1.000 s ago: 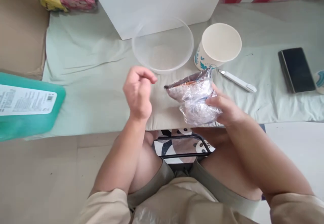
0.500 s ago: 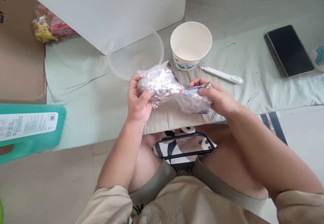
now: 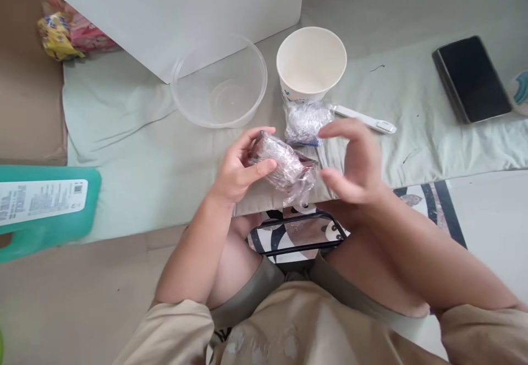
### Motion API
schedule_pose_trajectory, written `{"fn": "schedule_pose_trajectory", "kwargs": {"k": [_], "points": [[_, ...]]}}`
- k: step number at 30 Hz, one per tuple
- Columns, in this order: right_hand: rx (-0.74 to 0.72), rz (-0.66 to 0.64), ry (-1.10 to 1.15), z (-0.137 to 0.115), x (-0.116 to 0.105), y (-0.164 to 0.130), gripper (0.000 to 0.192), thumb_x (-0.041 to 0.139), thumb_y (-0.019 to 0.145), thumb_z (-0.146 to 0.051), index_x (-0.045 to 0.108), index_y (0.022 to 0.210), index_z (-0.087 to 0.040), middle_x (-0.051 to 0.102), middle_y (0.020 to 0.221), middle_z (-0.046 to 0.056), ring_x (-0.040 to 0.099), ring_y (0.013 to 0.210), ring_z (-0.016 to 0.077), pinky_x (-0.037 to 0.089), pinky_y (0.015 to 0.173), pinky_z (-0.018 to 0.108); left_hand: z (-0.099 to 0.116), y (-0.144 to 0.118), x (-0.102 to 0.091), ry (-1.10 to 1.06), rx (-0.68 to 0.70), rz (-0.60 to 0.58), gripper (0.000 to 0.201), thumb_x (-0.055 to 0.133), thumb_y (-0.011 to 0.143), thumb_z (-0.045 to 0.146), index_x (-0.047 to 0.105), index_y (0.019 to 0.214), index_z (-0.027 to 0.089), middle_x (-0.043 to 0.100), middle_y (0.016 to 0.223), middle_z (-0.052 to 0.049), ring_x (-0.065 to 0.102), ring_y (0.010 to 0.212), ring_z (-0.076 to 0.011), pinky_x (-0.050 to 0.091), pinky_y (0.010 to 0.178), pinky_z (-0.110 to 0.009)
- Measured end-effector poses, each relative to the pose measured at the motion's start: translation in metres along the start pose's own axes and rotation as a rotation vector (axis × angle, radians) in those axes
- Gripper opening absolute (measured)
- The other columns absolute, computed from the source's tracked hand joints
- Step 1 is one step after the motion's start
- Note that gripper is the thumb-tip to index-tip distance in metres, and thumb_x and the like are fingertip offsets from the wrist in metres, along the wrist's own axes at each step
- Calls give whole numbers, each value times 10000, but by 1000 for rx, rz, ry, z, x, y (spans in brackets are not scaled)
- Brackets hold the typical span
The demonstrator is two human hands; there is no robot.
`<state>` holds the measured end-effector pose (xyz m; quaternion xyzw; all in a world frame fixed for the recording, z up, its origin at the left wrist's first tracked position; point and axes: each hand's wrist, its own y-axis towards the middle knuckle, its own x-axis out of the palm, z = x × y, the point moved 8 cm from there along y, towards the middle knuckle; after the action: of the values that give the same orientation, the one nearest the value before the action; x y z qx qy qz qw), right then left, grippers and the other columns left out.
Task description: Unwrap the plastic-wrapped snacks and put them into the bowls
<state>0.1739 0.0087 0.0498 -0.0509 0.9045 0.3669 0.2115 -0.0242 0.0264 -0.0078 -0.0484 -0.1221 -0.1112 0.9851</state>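
Crinkly plastic-wrapped packet (image 3: pixel 284 161) held in our left grip (image 3: pixel 237 170), contents unclear; right grip (image 3: pixel 350 161) open, touching nothing.

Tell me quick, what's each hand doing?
Left hand: closed around a clear-wrapped packet.
Right hand: open, fingers spread, holding nothing.

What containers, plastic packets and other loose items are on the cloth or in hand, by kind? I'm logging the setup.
Containers: 2, clear plastic bowl, paper cup.
Plastic-wrapped packets: 2, one held in the left hand at, one on the cloth; right hand empty.
White utensil: 1.
Phone: 1.
Total: 6.
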Motion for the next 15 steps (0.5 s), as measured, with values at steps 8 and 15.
{"fn": "schedule_pose_trajectory", "kwargs": {"k": [8,15], "points": [[18,-93,-79,-11,20,-5,151,601,977,-372,613,1080,-262,645,980,53,636,906,222,531,798,418,-20,3,2,-17,-126,134,632,968,638,512,718,1162,264,740,1084,-15,711,969,-159,591,854,-250],[-82,-253,47,-18,18,-10,471,548,948,-457,575,1384,-280,559,1153,95,603,1071,268,549,894,482,-21,0,-5,-146,-226,197,585,973,620,500,713,1074,238,717,937,7,660,724,-105,556,643,-216]]}}
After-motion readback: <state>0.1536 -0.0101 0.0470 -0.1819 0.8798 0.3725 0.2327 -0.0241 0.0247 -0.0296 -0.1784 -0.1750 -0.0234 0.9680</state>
